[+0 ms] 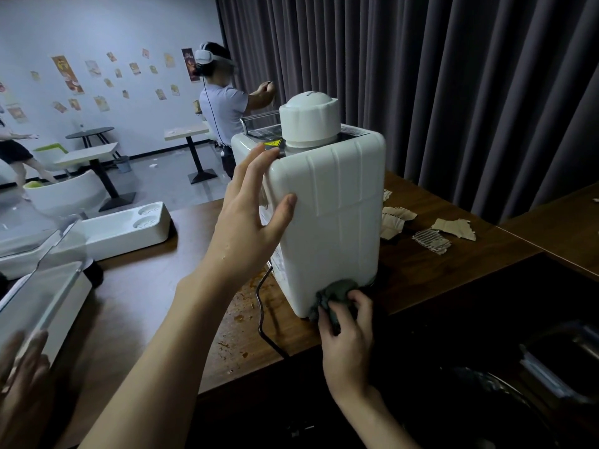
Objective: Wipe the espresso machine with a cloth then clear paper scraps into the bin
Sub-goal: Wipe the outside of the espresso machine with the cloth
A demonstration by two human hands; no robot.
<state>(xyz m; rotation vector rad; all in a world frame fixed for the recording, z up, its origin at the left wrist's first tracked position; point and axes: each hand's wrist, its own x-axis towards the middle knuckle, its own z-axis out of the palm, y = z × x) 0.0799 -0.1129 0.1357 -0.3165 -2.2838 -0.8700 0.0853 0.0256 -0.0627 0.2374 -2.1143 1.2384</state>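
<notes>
White plastic espresso machine [327,218] stands on the wooden counter [152,306], left hand [251,218] spread flat against its side, right hand [348,322] clutching a dark cloth [335,291] at its base, paper scraps [431,231] just beyond it.

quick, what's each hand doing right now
Left hand: open, braced flat against the espresso machine.
Right hand: closed on the cloth, at the machine's base.

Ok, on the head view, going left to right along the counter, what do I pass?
Steel box with clear lid → white two-cup tray → left hand bracing the white espresso machine → torn cardboard scraps. The right hand presses the grey cloth at the machine's base.
</notes>
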